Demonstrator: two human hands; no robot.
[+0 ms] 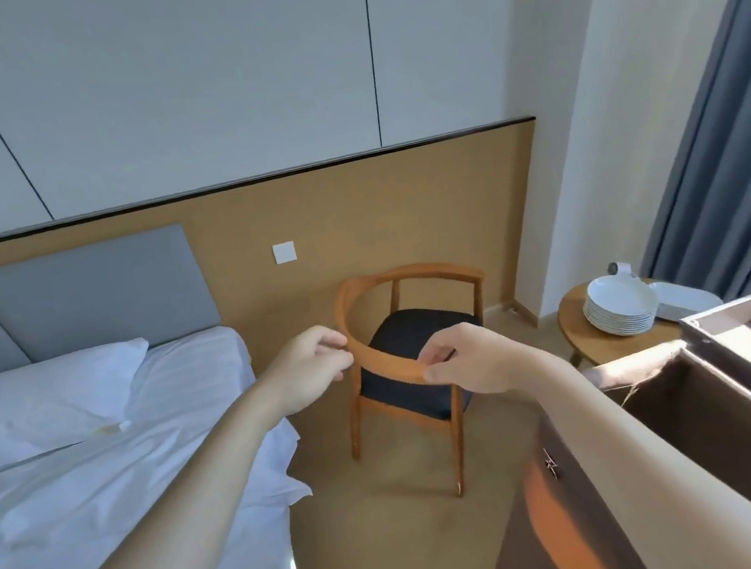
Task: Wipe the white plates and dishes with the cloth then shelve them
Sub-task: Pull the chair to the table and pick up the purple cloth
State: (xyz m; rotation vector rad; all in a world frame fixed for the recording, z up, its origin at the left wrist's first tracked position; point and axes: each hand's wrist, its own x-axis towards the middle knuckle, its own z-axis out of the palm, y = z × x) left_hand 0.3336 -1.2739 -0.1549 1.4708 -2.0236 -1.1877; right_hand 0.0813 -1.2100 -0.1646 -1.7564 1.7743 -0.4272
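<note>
Both hands grip the curved back rail of the wooden chair — the left hand pinches its left end between thumb and curled fingers, and the right hand pinches the near stretch. The stack of white plates sits well right of the right hand on a round table — oval dishes just beside it.

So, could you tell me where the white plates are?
The plates sit stacked at the head view's right, on the round table between the chair and curtain.
</note>
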